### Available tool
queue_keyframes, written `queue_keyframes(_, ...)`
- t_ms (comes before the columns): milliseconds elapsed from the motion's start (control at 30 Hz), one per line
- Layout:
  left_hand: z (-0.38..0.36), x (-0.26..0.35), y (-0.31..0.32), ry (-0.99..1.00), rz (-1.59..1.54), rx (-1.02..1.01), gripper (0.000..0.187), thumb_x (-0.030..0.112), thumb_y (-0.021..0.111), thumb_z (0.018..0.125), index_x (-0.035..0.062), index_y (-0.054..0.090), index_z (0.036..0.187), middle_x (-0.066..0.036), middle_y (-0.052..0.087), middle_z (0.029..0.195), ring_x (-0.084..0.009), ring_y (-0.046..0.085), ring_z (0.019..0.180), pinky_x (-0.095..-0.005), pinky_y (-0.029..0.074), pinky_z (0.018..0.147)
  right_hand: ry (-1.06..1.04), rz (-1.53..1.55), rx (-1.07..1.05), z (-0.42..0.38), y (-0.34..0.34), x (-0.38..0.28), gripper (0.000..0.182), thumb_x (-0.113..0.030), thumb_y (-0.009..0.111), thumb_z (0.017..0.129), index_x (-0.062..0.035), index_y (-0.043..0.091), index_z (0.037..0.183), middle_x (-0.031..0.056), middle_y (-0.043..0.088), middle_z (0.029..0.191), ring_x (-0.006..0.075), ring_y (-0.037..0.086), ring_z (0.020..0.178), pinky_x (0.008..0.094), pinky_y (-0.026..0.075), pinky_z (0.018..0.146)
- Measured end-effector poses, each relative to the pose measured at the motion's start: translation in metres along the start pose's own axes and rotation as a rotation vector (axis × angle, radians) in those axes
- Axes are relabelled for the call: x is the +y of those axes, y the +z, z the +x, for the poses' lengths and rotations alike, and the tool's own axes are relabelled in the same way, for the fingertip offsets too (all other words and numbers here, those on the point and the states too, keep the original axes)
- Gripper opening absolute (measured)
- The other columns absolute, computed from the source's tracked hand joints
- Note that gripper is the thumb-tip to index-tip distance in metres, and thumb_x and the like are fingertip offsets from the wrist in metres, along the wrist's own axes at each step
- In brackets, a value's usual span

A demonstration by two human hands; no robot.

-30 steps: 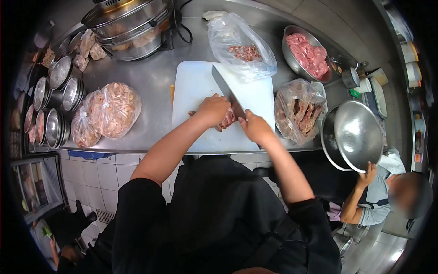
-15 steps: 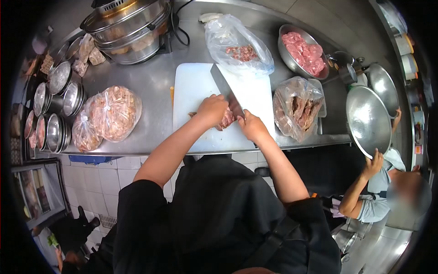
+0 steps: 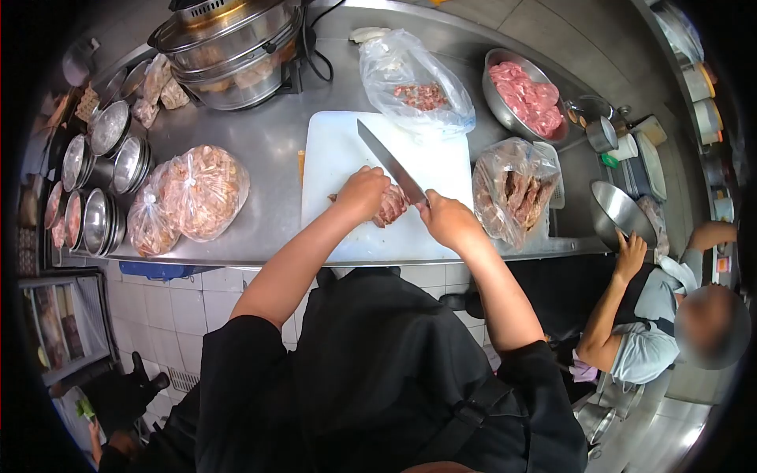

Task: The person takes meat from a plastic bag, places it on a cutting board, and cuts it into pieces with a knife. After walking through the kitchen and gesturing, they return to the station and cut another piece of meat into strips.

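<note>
A piece of meat (image 3: 391,208) lies on the white cutting board (image 3: 331,146) near its front half. My left hand (image 3: 364,194) is closed over the meat's left side with the fingers curled. In my right hand (image 3: 451,221) is the handle of a large kitchen knife (image 3: 388,161). Its blade slants up and left across the board, with the part near the handle right at the meat's right edge. Small scraps lie on the board beside my left hand.
Behind the board lies a plastic bag (image 3: 419,79) with diced meat. To the right are a bag of meat strips (image 3: 516,193) and a bowl of raw meat (image 3: 527,94). Tied bags (image 3: 203,193) sit left. A co-worker (image 3: 643,315) at right holds a metal bowl (image 3: 623,213).
The knife has swung a little, its tip now further left, and my right hand has moved slightly right. The co-worker's metal bowl is tilted differently; a second bowl beside it no longer shows.
</note>
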State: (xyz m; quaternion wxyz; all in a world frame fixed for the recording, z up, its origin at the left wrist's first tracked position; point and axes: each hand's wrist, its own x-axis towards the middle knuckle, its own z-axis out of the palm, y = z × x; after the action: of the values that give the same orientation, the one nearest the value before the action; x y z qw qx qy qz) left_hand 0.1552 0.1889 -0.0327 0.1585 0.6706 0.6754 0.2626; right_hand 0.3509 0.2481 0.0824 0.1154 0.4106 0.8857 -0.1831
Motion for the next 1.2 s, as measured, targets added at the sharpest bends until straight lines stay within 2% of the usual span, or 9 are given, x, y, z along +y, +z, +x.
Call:
queue_keyframes(267,0.006,0.002,-0.006,-0.026,0.034,-0.066,0.006,0.006,0.067,0.081,0.0036,0.066,0.087,-0.013,0.063,0.096,-0.0359,0.058,0.099,-0.0434,0.049,0.086,-0.070,0.065,-0.031,0.025,0.002,0.005,0.035,-0.029,0.048,0.102,0.0019,0.058,0.113,0.0288,0.070,0.095,0.0429,0.068,0.094,0.0519,0.053,0.085)
queue_keyframes(333,0.004,0.002,-0.003,-0.030,0.051,-0.093,0.007,0.006,0.066,0.081,0.0032,0.066,0.088,-0.014,0.063,0.097,-0.0359,0.058,0.099,-0.0436,0.049,0.087,0.111,0.138,-0.306,0.004,-0.034,-0.021,0.036,-0.029,0.048,0.102,0.0037,0.057,0.113,0.0288,0.070,0.095,0.0437,0.068,0.094,0.0524,0.052,0.086)
queue_keyframes(467,0.006,0.002,-0.005,-0.030,0.025,-0.058,0.008,0.008,0.066,0.082,0.0032,0.066,0.089,-0.014,0.063,0.099,-0.0361,0.058,0.101,-0.0440,0.049,0.088,-0.045,0.060,0.059,0.032,0.053,0.012,0.035,-0.030,0.048,0.101,0.0005,0.060,0.115,0.0272,0.071,0.091,0.0457,0.068,0.087,0.0531,0.053,0.082)
queue_keyframes(667,0.005,0.004,-0.005,-0.061,0.018,-0.119,0.007,0.008,0.066,0.083,0.0044,0.066,0.089,-0.013,0.063,0.100,-0.0358,0.057,0.103,-0.0439,0.049,0.089,0.071,0.183,-0.252,0.002,-0.025,-0.013,0.041,-0.028,0.048,0.102,0.0069,0.056,0.121,0.0246,0.069,0.075,0.0325,0.067,0.054,0.0475,0.056,0.069)
queue_keyframes(733,0.006,-0.002,-0.001,-0.045,0.000,-0.087,0.007,0.008,0.066,0.083,0.0049,0.066,0.089,-0.013,0.063,0.100,-0.0355,0.057,0.103,-0.0439,0.049,0.089,-0.184,0.029,0.277,0.031,0.076,0.024,0.039,-0.034,0.050,0.103,0.0034,0.056,0.113,0.0227,0.068,0.074,0.0301,0.065,0.050,0.0437,0.056,0.060)
queue_keyframes(800,0.006,-0.003,0.002,-0.046,-0.013,-0.050,0.007,0.008,0.067,0.082,0.0057,0.067,0.088,-0.012,0.063,0.099,-0.0349,0.057,0.102,-0.0439,0.049,0.088,-0.220,0.039,0.279,0.036,0.068,0.019,0.041,-0.036,0.051,0.103,0.0030,0.056,0.114,0.0227,0.067,0.075,0.0300,0.064,0.050,0.0433,0.056,0.063)
queue_keyframes(867,0.002,-0.003,0.003,-0.039,-0.003,-0.087,0.006,0.008,0.067,0.082,0.0059,0.067,0.088,-0.012,0.063,0.100,-0.0348,0.058,0.101,-0.0439,0.049,0.088,0.076,0.276,-0.165,0.029,0.009,0.003,0.042,-0.037,0.051,0.102,0.0034,0.057,0.113,0.0229,0.067,0.076,0.0297,0.064,0.050,0.0437,0.055,0.061)
queue_keyframes(1033,0.004,-0.006,0.002,-0.034,0.027,-0.051,0.007,0.008,0.069,0.081,0.0068,0.067,0.088,-0.011,0.064,0.099,-0.0347,0.058,0.101,-0.0439,0.049,0.088,0.116,0.337,-0.151,0.016,0.014,-0.009,0.043,-0.029,0.049,0.102,0.0047,0.055,0.128,0.0239,0.069,0.077,0.0315,0.065,0.050,0.0441,0.056,0.060)
queue_keyframes(1200,0.006,-0.011,-0.008,-0.031,-0.090,-0.080,0.011,0.008,0.067,0.082,0.0066,0.069,0.092,-0.012,0.065,0.100,-0.0351,0.059,0.102,-0.0428,0.049,0.090,0.133,0.275,-0.076,0.021,0.041,0.002,0.047,-0.035,0.051,0.101,-0.0024,0.055,0.134,0.0285,0.071,0.094,0.0452,0.069,0.088,0.0528,0.053,0.083)
